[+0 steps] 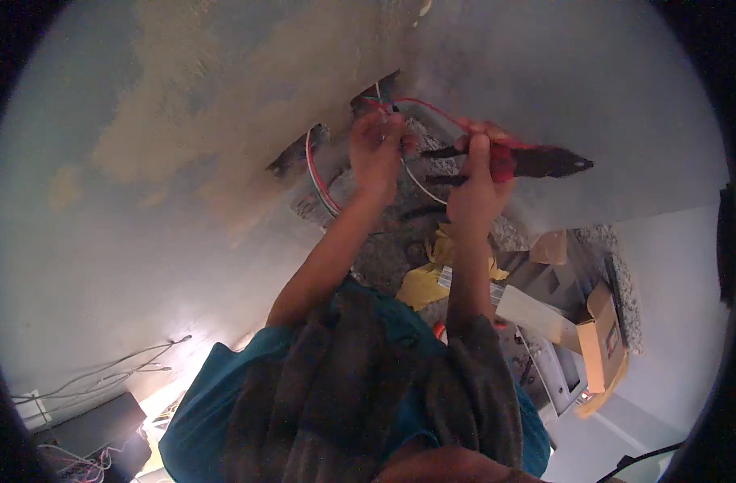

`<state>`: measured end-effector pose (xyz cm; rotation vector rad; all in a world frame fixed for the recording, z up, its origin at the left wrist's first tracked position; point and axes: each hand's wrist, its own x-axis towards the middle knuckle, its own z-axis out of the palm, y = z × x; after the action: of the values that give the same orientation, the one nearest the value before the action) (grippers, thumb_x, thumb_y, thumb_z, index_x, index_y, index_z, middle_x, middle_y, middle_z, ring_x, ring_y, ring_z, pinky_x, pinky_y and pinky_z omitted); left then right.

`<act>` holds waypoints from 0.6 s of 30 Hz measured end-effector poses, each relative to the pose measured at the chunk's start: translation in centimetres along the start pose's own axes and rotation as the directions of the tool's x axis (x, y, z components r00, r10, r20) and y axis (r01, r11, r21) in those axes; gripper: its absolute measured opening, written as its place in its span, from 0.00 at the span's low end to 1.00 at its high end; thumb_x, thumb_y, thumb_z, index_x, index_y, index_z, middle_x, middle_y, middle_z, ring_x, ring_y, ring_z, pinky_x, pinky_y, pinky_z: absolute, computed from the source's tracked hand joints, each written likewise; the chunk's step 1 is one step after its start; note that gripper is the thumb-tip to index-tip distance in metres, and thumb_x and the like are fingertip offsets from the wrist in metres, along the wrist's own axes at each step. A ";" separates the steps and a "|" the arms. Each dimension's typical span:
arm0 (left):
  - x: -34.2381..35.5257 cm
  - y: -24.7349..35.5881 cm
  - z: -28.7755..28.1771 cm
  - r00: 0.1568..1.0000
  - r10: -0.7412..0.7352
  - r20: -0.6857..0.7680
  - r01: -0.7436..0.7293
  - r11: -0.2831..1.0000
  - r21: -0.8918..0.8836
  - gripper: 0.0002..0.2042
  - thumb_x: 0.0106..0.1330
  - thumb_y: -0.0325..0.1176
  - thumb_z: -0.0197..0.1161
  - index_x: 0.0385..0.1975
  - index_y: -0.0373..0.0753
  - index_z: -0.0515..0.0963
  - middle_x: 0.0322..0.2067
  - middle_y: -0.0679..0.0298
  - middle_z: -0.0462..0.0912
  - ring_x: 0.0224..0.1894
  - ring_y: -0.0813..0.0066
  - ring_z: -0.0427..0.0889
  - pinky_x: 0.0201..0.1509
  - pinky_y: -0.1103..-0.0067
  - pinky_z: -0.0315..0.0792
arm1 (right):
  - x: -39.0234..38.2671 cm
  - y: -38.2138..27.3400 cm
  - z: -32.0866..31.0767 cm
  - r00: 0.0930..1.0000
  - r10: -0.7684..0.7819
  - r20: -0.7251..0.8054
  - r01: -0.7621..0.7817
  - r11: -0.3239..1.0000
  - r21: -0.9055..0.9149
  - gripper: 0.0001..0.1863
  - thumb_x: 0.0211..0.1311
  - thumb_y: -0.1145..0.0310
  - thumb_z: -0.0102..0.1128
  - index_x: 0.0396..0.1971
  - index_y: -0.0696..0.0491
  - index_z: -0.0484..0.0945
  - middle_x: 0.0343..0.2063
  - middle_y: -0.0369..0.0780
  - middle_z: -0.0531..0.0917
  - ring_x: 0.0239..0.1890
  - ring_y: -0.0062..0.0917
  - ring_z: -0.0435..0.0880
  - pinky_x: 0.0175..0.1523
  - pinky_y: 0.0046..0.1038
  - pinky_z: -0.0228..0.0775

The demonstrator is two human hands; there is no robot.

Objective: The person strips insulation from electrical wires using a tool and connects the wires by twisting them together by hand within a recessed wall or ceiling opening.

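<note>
Indoors, patchy wall (175, 121), cluttered speckled counter (509, 234), left hand (375, 155) pinching wires (431, 107), right hand (476, 193) gripping red-and-black tool (549, 162)

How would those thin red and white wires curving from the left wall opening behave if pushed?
The thin red and white wires would probably flex springily, since they hold a smooth arc. They're likely light, being so slender. They may swing rather than slide, as their upper ends enter the dark wall opening.

Light is dim, with glare (155, 400) at lower left.
</note>
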<state>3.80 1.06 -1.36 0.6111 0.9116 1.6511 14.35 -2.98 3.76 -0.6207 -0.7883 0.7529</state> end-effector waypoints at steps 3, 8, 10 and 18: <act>-0.7 0.2 -0.3 0.998 0.050 -0.032 -0.050 0.999 0.016 0.16 0.64 0.39 0.65 0.46 0.40 0.70 0.35 0.64 0.77 0.37 0.74 0.79 0.38 0.71 0.74 | -1.7 0.1 -0.8 0.992 0.116 -0.054 -0.107 0.984 0.143 0.08 0.63 0.75 0.59 0.41 0.52 0.73 0.39 0.39 0.81 0.35 0.22 0.79 0.36 0.19 0.69; 0.5 2.1 -1.2 0.971 -0.240 -0.013 0.239 0.970 -0.045 0.14 0.66 0.46 0.62 0.43 0.46 0.73 0.37 0.72 0.77 0.44 0.78 0.75 0.49 0.72 0.68 | -3.7 0.7 -2.3 0.963 0.258 -0.080 -0.231 0.939 0.255 0.08 0.64 0.73 0.58 0.43 0.51 0.73 0.40 0.39 0.81 0.33 0.22 0.79 0.31 0.18 0.66; 0.4 2.8 -0.6 0.956 -0.293 0.013 0.293 0.954 -0.066 0.11 0.66 0.46 0.62 0.40 0.48 0.75 0.36 0.72 0.76 0.40 0.78 0.75 0.48 0.75 0.66 | -4.0 0.6 -2.6 0.946 0.316 -0.071 -0.286 0.918 0.274 0.06 0.67 0.75 0.53 0.41 0.50 0.72 0.40 0.39 0.78 0.49 0.31 0.76 0.43 0.28 0.69; 1.5 2.2 -1.8 0.948 -0.313 0.049 0.317 0.937 -0.148 0.10 0.66 0.45 0.62 0.39 0.49 0.75 0.34 0.73 0.75 0.38 0.77 0.73 0.44 0.74 0.68 | -2.1 0.0 -2.0 0.968 0.225 -0.109 -0.214 0.971 0.107 0.08 0.68 0.70 0.55 0.44 0.53 0.73 0.41 0.39 0.80 0.41 0.26 0.77 0.41 0.25 0.68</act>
<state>0.78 1.86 -0.70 0.3569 0.8077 1.4048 14.92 -4.98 1.81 -0.6690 -0.5743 0.9410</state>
